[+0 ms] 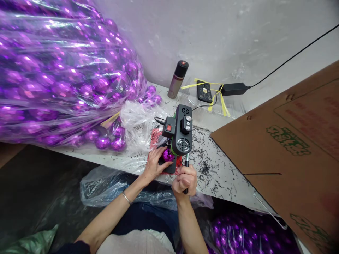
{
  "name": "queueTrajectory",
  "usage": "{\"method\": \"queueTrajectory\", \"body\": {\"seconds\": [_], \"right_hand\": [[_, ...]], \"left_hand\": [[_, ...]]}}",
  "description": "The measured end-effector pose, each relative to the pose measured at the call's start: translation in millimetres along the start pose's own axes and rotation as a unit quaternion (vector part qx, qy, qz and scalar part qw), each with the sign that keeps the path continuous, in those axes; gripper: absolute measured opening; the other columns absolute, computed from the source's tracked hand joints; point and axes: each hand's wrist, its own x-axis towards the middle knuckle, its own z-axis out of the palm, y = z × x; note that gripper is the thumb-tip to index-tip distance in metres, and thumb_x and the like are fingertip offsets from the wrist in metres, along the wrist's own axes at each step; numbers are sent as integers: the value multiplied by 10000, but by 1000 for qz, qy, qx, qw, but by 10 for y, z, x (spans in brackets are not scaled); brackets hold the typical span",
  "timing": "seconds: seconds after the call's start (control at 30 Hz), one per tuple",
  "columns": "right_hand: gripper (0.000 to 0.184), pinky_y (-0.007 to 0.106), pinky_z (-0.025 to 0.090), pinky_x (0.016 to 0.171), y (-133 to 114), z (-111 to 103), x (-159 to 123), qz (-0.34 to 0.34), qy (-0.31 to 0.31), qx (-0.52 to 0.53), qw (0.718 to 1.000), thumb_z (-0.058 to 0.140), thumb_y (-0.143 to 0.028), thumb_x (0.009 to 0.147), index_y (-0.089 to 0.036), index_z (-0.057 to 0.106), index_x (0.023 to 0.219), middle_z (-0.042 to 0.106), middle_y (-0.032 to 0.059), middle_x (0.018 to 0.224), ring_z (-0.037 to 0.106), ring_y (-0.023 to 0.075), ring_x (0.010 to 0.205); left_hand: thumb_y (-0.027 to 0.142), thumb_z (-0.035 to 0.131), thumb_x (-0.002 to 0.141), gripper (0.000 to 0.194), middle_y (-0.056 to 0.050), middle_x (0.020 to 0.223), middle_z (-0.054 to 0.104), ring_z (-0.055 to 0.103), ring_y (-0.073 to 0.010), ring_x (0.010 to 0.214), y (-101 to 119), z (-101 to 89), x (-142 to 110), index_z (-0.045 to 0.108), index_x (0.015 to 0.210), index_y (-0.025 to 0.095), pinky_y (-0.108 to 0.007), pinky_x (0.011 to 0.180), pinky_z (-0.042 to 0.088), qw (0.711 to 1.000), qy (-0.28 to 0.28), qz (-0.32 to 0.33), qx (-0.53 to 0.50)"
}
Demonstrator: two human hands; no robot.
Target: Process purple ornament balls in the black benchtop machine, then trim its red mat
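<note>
A small black and green machine (180, 130) with a red switch stands on the white table (217, 169). Under its head sits a shiny purple ball (167, 154). My left hand (155, 163) is closed around that ball, holding it on the machine's black base over a red mat (156, 135). My right hand (185, 180) is a fist gripped on the machine's black lever handle (186, 164) at the table's front edge.
A huge clear plastic bag of purple balls (60, 74) fills the left. A brown cardboard box (293, 148) stands at the right. Behind the machine are a spray can (178, 79), a black remote (204, 91) and a power adapter (233, 89). Black shavings litter the table.
</note>
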Motion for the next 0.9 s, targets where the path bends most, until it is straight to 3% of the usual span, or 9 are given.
{"method": "queueTrajectory", "body": {"seconds": [0.6, 0.9], "right_hand": [[378, 328, 500, 672, 112, 3, -63, -15, -19, 28, 999, 337, -292, 1072, -224, 456, 720, 528, -30, 690, 575, 119, 601], [342, 270, 393, 571, -298, -64, 616, 102, -30, 41, 993, 440, -138, 1015, -209, 461, 681, 479, -34, 635, 510, 114, 598]], "left_hand": [[501, 706, 891, 565, -156, 1285, 692, 647, -307, 1217, -55, 35, 24, 581, 1349, 196, -473, 1026, 494, 999, 16, 27, -17], [464, 746, 866, 584, -151, 1315, 684, 646, -308, 1237, -82, -12, 23, 572, 1360, 205, -494, 1060, 491, 997, 7, 29, -67]]}}
